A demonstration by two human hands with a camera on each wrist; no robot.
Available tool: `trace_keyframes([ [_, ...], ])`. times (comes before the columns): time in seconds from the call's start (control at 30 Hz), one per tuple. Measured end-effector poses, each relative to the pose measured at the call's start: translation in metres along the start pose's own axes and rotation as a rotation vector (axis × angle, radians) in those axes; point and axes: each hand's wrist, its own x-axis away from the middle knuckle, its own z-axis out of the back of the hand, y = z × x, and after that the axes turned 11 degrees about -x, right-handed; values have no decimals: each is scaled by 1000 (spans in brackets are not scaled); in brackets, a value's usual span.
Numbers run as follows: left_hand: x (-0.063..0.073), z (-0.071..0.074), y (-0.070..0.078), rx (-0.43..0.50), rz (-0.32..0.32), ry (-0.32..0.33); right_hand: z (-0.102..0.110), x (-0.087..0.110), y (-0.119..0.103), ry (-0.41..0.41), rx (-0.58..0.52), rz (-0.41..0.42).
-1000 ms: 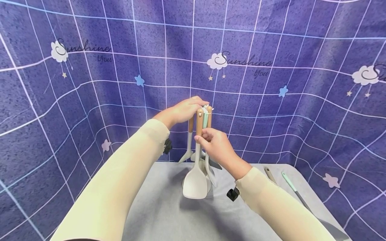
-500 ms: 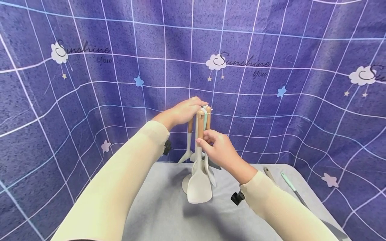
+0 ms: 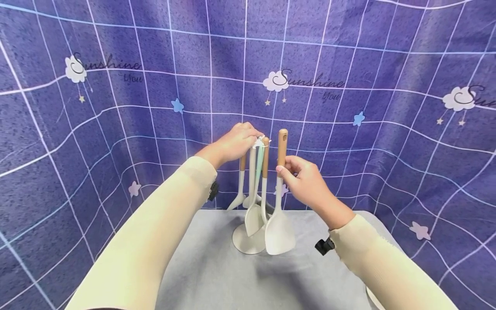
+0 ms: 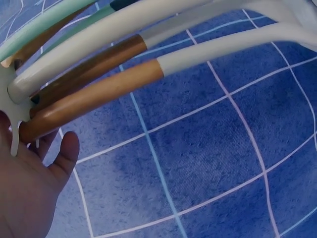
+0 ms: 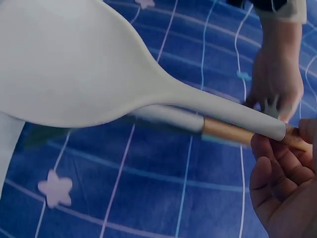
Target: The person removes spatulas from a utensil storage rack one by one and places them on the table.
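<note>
A white spatula [image 3: 280,234] with a wooden handle hangs upright in my right hand [image 3: 306,178], which pinches it low on that handle. It is apart from the utensil stand [image 3: 239,244], just to the stand's right. My left hand [image 3: 235,142] holds the stand at its top, where the hooks are. Several utensils hang there, among them one with a mint-green handle [image 3: 260,161] and one with a wooden handle [image 3: 265,161]. In the left wrist view, more wooden handles [image 4: 99,96] hang beside my left thumb.
The stand's round base is on a grey-covered table [image 3: 205,267]. A purple gridded curtain [image 3: 310,51] closes off the back and sides. The pale curved edge of an object [image 3: 373,299] shows under my right sleeve, mostly hidden.
My right hand has drawn the spatula off the stand and to the right. My left hand has stayed at the stand's top. The utensils on the right are now behind my right arm.
</note>
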Motion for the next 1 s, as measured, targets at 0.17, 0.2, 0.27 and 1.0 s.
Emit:
trace_keyframes([
  [0.17, 2, -4, 0, 90, 58, 89, 23, -5, 7, 36, 35, -39],
  [0.2, 2, -4, 1, 104, 76, 100, 27, -7, 9, 46, 41, -44],
  [0.27, 5, -3, 3, 115, 111, 113, 35, -9, 12, 63, 55, -56],
  [1.0, 7, -1, 16, 13, 132, -29, 87, -14, 77, 15, 127, -335],
])
